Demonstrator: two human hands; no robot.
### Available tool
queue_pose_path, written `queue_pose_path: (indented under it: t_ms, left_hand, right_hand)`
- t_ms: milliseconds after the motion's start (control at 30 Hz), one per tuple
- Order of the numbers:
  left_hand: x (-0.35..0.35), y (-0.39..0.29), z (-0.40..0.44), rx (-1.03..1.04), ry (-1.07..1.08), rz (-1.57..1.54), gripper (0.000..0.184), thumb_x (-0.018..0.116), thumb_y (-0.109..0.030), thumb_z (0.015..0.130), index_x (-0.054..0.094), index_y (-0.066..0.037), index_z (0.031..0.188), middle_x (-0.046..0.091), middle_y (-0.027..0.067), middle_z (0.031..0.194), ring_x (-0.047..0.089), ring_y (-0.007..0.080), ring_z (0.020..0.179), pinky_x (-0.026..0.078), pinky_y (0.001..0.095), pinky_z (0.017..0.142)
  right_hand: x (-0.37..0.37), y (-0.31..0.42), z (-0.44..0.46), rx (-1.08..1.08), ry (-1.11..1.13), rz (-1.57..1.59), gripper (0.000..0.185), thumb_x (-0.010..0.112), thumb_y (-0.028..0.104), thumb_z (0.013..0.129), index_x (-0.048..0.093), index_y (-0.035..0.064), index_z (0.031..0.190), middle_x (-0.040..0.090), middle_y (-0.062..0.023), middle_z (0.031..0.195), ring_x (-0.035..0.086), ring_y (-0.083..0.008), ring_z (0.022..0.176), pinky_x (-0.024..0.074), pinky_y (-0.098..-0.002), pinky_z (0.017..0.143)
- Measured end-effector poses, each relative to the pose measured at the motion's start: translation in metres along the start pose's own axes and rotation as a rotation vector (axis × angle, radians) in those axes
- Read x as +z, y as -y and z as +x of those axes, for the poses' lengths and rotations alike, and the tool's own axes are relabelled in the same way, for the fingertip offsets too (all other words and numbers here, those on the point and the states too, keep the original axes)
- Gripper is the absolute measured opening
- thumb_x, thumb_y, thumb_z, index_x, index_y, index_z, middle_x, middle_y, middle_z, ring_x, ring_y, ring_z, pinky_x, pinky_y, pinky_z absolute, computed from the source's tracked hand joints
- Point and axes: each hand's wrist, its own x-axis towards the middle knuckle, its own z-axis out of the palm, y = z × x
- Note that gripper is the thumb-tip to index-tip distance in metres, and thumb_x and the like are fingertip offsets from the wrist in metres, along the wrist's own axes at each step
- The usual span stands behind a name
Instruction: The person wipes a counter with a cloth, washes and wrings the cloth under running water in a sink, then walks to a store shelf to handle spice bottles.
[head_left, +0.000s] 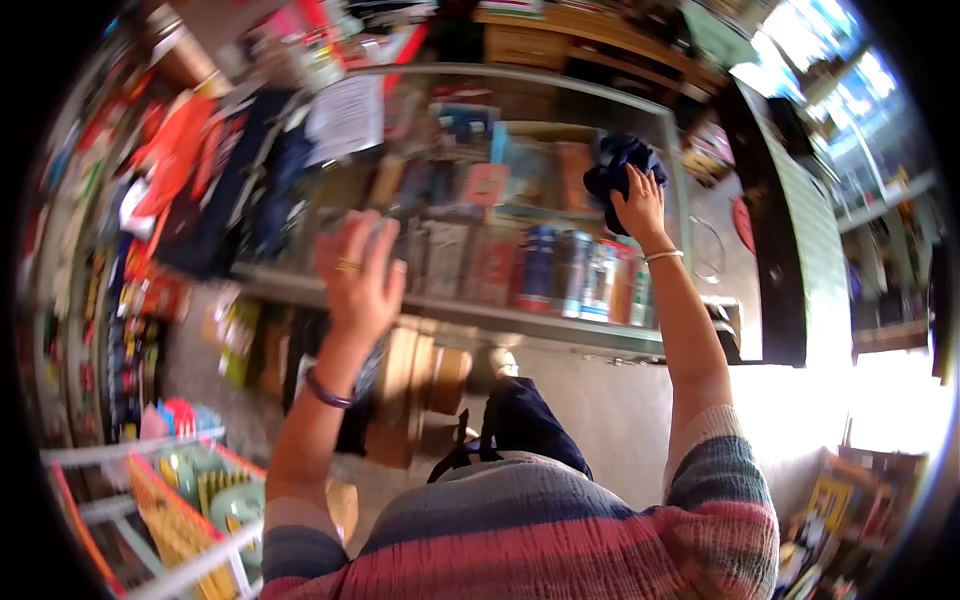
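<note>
One dark blue cloth [618,165], crumpled into a bundle, lies on the right end of the glass case [480,316], near its right-hand frame. The right hand [640,205] reaches across the case to it, with the fingers bent and slightly apart over the near side of the bundle; most of the cloth extends beyond the fingertips. Contact is made, but whether the fingers close around a fold cannot be told.

The left hand [358,272] (blurred) is spread wide over the left part of the case and holds nothing; whether it touches the glass cannot be told.

Contents of the case, seen through its glass: a row of upright cans [537,265] and small cartons behind the front edge; a blue-edged box [545,150] farther back; a pink card [485,185] left of that box. Below the front edge, on the floor side, stand cardboard boxes [397,385]. Well apart from the case, toward the person's left, a red-edged bin [140,470] contains yellow and pale green items.

A white sheet [346,112] at the rear left of the case bears lines of dark print, too small to read. Labels on the cans are blurred.
</note>
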Motion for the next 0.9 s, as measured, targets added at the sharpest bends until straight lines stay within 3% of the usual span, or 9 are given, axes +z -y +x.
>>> queue_pose_path:
  t_ms: [100, 167, 233, 367, 500, 633, 800, 867, 900]
  left_hand:
    - [-0.032, -0.008, -0.074, -0.041, -0.003, -0.033, 0.046, 0.062, -0.015, 0.075, 0.054, -0.013, 0.121, 0.045, 0.0064, 0.129, 0.042, 0.0262, 0.122, 0.018, 0.0544, 0.105]
    - [-0.048, -0.016, -0.121, -0.132, 0.060, -0.053, 0.045, 0.063, -0.013, 0.073, 0.054, -0.013, 0.117, 0.046, 0.0060, 0.127, 0.042, 0.0258, 0.121, 0.019, 0.0539, 0.105]
    - [-0.061, -0.027, -0.161, -0.170, 0.135, -0.042, 0.043, 0.063, -0.011, 0.072, 0.055, -0.012, 0.114, 0.047, 0.0058, 0.126, 0.043, 0.0253, 0.120, 0.020, 0.0532, 0.105]
    - [-0.080, -0.044, -0.221, -0.202, 0.131, -0.073, 0.037, 0.063, -0.012, 0.073, 0.058, -0.012, 0.109, 0.051, 0.0068, 0.121, 0.045, 0.0257, 0.118, 0.022, 0.0504, 0.104]
    - [-0.087, -0.051, -0.282, -0.315, 0.128, -0.100, 0.031, 0.062, -0.014, 0.074, 0.060, -0.011, 0.105, 0.053, 0.0078, 0.120, 0.048, 0.0279, 0.113, 0.028, 0.0501, 0.101]
    - [-0.085, -0.050, -0.351, -0.371, 0.137, -0.137, 0.030, 0.061, -0.013, 0.073, 0.060, -0.008, 0.103, 0.056, 0.0125, 0.114, 0.052, 0.0321, 0.105, 0.036, 0.0477, 0.092]
    - [-0.076, -0.056, -0.389, -0.515, 0.113, -0.366, 0.026, 0.061, -0.011, 0.071, 0.063, -0.005, 0.096, 0.059, 0.0154, 0.106, 0.053, 0.0335, 0.101, 0.039, 0.0440, 0.087]
    - [-0.075, -0.063, -0.382, -0.466, 0.125, -0.404, 0.027, 0.061, -0.010, 0.071, 0.062, -0.004, 0.097, 0.059, 0.0158, 0.106, 0.054, 0.0328, 0.101, 0.039, 0.0433, 0.088]
    - [-0.075, -0.068, -0.375, -0.443, 0.126, -0.420, 0.027, 0.061, -0.009, 0.071, 0.062, -0.004, 0.097, 0.059, 0.0160, 0.105, 0.054, 0.0325, 0.101, 0.039, 0.0429, 0.088]
  right_hand:
    - [-0.006, 0.158, -0.001, -0.098, 0.233, 0.166, 0.058, 0.061, 0.032, 0.075, 0.046, 0.0082, 0.126, 0.051, -0.0126, 0.126, 0.039, -0.0335, 0.124, 0.0240, -0.0489, 0.106]
    - [-0.002, 0.260, -0.029, -0.338, 0.168, 0.243, 0.056, 0.061, 0.029, 0.074, 0.048, 0.0061, 0.124, 0.052, -0.0153, 0.123, 0.043, -0.0349, 0.119, 0.0307, -0.0463, 0.101]
    - [0.002, 0.345, -0.045, -0.366, 0.355, 0.379, 0.058, 0.056, 0.032, 0.075, 0.048, 0.0048, 0.125, 0.046, -0.0146, 0.132, 0.033, -0.0310, 0.130, 0.0204, -0.0465, 0.108]
    - [0.007, 0.422, -0.063, -0.543, 0.476, 0.451, 0.058, 0.056, 0.031, 0.075, 0.047, 0.0090, 0.128, 0.045, -0.0090, 0.134, 0.030, -0.0295, 0.132, 0.0202, -0.0450, 0.109]
    - [-0.008, 0.367, -0.093, -0.519, 0.316, 0.542, 0.056, 0.057, 0.027, 0.074, 0.048, 0.0084, 0.126, 0.047, -0.0083, 0.132, 0.033, -0.0281, 0.130, 0.0223, -0.0444, 0.108]
    - [-0.083, 0.236, -0.138, -0.249, 0.177, 0.392, 0.054, 0.058, 0.022, 0.072, 0.050, 0.0068, 0.122, 0.050, -0.0103, 0.128, 0.035, -0.0311, 0.128, 0.0256, -0.0438, 0.107]
    - [-0.168, 0.052, -0.226, 0.335, -0.103, 0.119, 0.045, 0.058, 0.013, 0.068, 0.057, 0.0073, 0.113, 0.057, -0.0178, 0.115, 0.051, -0.0340, 0.110, 0.0403, -0.0408, 0.095]
    - [-0.191, 0.007, -0.255, 0.865, -0.044, 0.155, 0.037, 0.050, 0.027, 0.078, 0.059, 0.0000, 0.101, 0.062, -0.0261, 0.094, 0.059, -0.0424, 0.092, 0.0459, -0.0470, 0.083]
    - [-0.165, -0.048, -0.288, 0.877, -0.040, 0.046, 0.035, 0.049, 0.030, 0.079, 0.060, 0.0015, 0.097, 0.062, -0.0263, 0.087, 0.060, -0.0430, 0.084, 0.0468, -0.0474, 0.076]
